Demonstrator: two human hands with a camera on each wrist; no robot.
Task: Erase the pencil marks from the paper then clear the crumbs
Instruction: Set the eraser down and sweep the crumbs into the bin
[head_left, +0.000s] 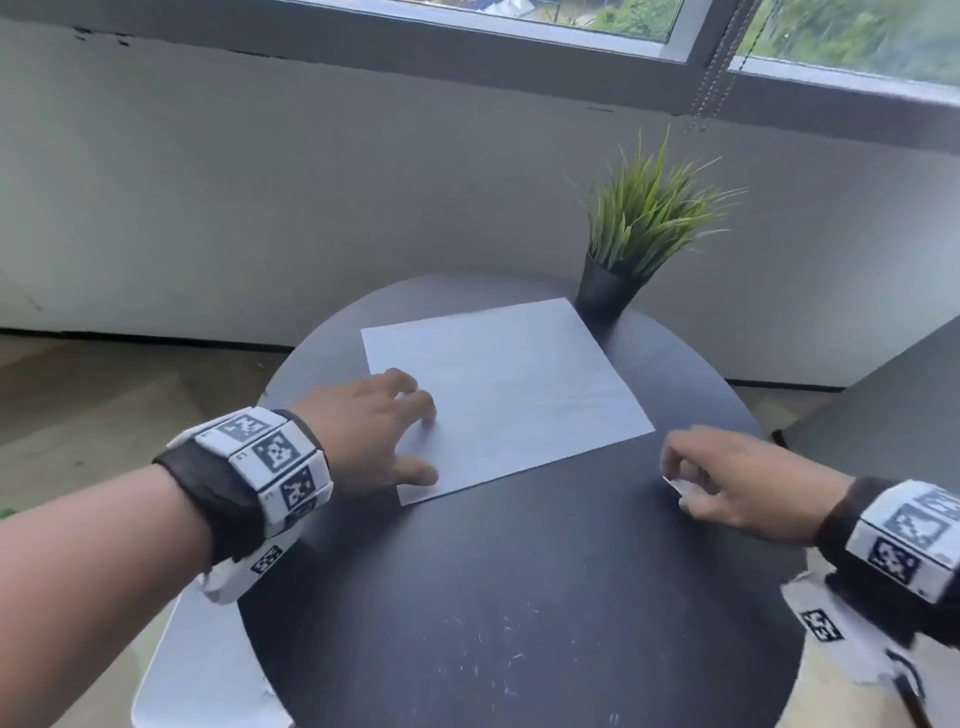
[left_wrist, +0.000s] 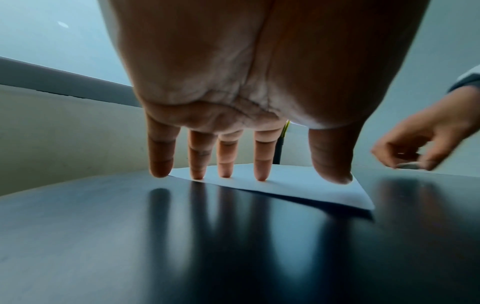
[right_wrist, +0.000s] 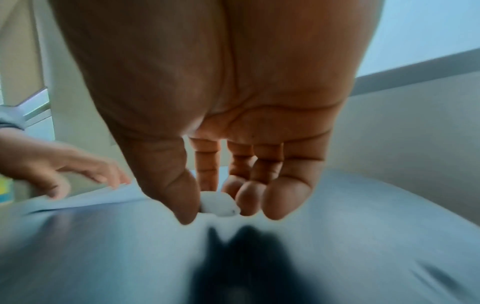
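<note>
The left hand (head_left: 374, 431) pins the paper's (head_left: 511, 384) near-left corner with straightened fingers. The right hand (head_left: 737, 480) pinches the eraser (right_wrist: 219, 203) on the table (head_left: 519, 597), just right of the paper; it is the nearer hand.

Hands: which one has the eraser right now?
The right hand. It pinches the white eraser between thumb and fingers, off the paper's near right edge. The left hand holds nothing, its straight fingers pressing the paper's left edge.

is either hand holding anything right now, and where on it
The right hand pinches a small white eraser by its sides, thumb against fingertips. The left hand holds nothing; its straight fingers press on the paper.
</note>
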